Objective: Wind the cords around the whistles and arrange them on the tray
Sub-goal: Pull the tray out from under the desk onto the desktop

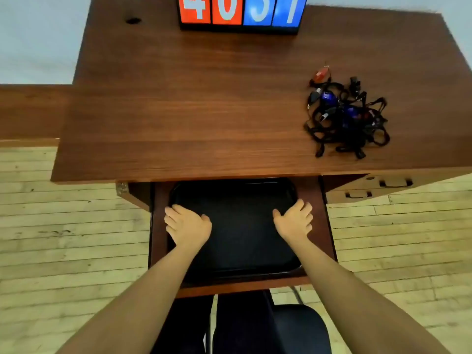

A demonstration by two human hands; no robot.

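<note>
Down in the pulled-out drawer (329,226), both hands grip the black tray (240,231): left hand (187,226), right hand (295,222). Tangled whistles (344,116) lie on the worktop (204,111).

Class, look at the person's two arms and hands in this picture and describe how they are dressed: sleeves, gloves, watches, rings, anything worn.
Both arms are bare along all of their visible length: no sleeves show. The left hand and the right hand wear no gloves. No watch, bracelet or band shows on either wrist, and no ring can be made out on the fingers, though the picture is a little soft for fine detail.
</note>
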